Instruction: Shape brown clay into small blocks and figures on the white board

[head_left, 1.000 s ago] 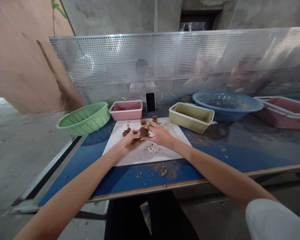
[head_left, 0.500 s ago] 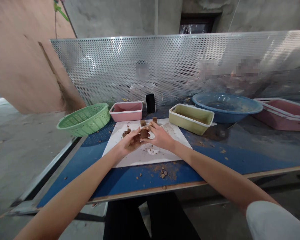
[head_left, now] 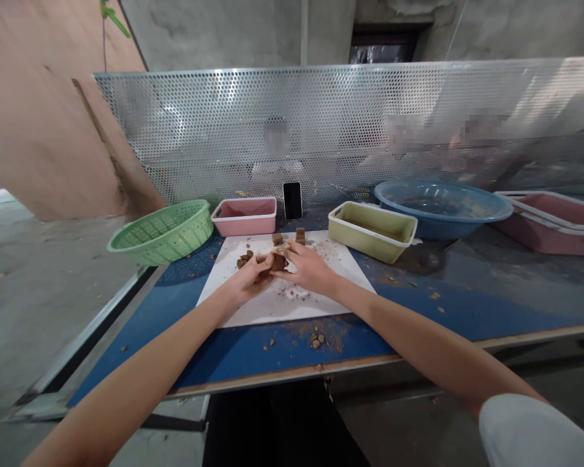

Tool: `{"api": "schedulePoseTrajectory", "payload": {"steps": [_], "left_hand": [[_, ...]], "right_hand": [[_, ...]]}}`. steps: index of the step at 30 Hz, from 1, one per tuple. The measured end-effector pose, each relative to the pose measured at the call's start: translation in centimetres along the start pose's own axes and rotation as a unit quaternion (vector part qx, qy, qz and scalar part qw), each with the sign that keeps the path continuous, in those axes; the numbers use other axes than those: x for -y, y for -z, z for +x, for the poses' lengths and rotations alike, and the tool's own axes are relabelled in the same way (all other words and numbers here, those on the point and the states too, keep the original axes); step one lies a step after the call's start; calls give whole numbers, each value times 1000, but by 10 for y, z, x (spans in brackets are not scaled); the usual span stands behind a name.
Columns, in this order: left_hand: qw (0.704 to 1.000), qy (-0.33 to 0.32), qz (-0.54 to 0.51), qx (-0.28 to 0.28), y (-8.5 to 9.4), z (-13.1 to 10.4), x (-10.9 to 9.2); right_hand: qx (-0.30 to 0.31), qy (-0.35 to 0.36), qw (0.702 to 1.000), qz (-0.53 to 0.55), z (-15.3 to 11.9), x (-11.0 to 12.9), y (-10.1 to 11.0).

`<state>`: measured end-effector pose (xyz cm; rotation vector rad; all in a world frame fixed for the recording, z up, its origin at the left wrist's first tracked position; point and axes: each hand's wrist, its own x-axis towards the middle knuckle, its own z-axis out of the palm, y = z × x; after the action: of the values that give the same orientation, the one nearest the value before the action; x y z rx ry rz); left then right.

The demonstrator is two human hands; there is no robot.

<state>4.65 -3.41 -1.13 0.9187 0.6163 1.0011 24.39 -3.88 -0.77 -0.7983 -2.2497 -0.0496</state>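
Over the white sheet (head_left: 253, 311), my left hand (head_left: 251, 275) and my right hand (head_left: 306, 267) meet around a brown lump of what looks like clay (head_left: 279, 262). The left fingers close on its left side, while the right fingers wrap its top and right side. Most of the lump is hidden by the fingers. Just beyond the hands stand two small brown blocks, one on the left (head_left: 277, 239) and one on the right (head_left: 300, 235). Broken brown pieces (head_left: 244, 259) lie beside my left hand. Crumbs are scattered over the sheet.
A green basket (head_left: 163, 233), pink bin (head_left: 246, 224), phone (head_left: 292, 201), yellow-green bin (head_left: 370, 240), blue basin (head_left: 440, 224) and pink trays (head_left: 555, 240) line the table's back. Behind them rises a perforated metal panel (head_left: 214, 130). Small brown chunks (head_left: 316, 338) lie near the front edge.
My left fingers have closed further over the brown lump, covering more of it. Both hands stay in nearly the same place over the sheet.
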Motion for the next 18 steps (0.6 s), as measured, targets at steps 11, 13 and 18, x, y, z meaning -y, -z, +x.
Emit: {"api": "schedulePoseTrajectory", "payload": {"steps": [11,13,18], "left_hand": [[999,-30,11,-14,-2,-1,-5],[999,-41,26,-16,-2,-2,-8],[992,-72,105,-8,3,-1,-13]], "right_hand": [[16,-75,995,58,3,5,4],[-6,-103,993,62,3,6,5],[1,-127,990,63,1,-2,3]]}}
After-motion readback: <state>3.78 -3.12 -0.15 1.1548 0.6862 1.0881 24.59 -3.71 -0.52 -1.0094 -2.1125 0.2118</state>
